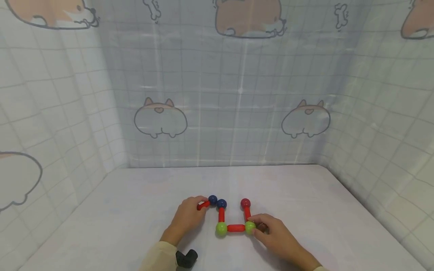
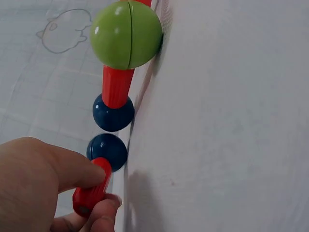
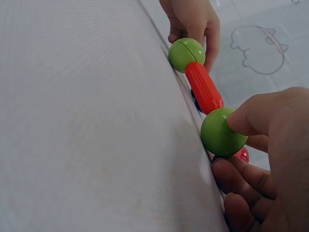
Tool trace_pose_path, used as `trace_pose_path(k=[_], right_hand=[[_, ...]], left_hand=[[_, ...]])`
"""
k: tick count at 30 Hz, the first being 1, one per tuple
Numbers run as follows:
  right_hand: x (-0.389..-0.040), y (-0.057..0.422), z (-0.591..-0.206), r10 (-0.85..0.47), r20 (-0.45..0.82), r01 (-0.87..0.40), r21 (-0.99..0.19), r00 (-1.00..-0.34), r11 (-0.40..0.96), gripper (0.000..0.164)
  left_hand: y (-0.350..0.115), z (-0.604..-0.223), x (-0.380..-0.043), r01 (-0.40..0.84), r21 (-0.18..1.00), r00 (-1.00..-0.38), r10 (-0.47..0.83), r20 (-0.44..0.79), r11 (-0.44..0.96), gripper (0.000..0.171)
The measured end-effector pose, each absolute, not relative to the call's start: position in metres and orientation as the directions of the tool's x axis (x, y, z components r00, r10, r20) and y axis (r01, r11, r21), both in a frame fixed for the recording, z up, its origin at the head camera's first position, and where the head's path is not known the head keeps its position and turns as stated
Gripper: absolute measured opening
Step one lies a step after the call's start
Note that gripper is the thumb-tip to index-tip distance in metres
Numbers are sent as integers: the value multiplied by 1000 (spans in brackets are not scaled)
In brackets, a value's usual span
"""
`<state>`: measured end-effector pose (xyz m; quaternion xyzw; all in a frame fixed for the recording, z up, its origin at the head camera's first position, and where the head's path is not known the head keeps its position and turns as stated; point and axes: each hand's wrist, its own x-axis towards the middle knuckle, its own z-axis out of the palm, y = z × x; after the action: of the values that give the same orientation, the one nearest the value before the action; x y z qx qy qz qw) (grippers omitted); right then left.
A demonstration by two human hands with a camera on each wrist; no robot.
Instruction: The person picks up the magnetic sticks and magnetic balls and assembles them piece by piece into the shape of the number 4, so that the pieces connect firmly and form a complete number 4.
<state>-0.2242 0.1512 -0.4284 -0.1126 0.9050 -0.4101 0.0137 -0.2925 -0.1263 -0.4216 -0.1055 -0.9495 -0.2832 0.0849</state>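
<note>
My left hand (image 1: 190,213) pinches a red rod (image 2: 91,191) between thumb and fingers; a dark blue ball (image 2: 110,151) sits on the rod's far end. Right beside it is a second blue ball (image 1: 222,204), which caps a red rod (image 1: 221,215) running to a green ball (image 1: 221,229). From there a red crossbar rod (image 1: 236,228) reaches another green ball (image 3: 223,133). My right hand (image 1: 276,235) holds that green ball with thumb and fingers. Beyond it, a red rod (image 1: 247,213) leads to a red ball (image 1: 245,203), making a U shape on the table.
The white tabletop (image 1: 135,195) is walled by hanging cloth (image 1: 234,146) with a grid and dog drawings at the back and both sides. A black strap piece (image 1: 186,259) shows at the left sleeve (image 1: 159,256).
</note>
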Motion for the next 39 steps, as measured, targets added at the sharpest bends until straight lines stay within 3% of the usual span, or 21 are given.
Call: trace_pose_path(k=[8, 22, 26, 31, 39], right_hand=[[-224, 153, -428, -223, 70, -199, -742, -972, 640, 40], [-224, 154, -428, -252, 79, -227, -739, -964, 635, 38], [-224, 154, -428, -249, 75, -220, -745, -965, 630, 39], [-224, 155, -427, -247, 74, -218, -746, -966, 629, 40], [-224, 153, -428, -241, 71, -213, -738, -968, 641, 38]], left_hand=[[-123, -414, -287, 228, 454, -963, 129, 237, 861, 29], [-126, -418, -289, 236, 475, -961, 129, 246, 848, 24], [-126, -417, -288, 258, 482, -955, 146, 257, 837, 15], [-127, -418, -290, 239, 557, -959, 102, 266, 795, 8], [-130, -420, -294, 114, 729, -989, 8, 146, 675, 15]])
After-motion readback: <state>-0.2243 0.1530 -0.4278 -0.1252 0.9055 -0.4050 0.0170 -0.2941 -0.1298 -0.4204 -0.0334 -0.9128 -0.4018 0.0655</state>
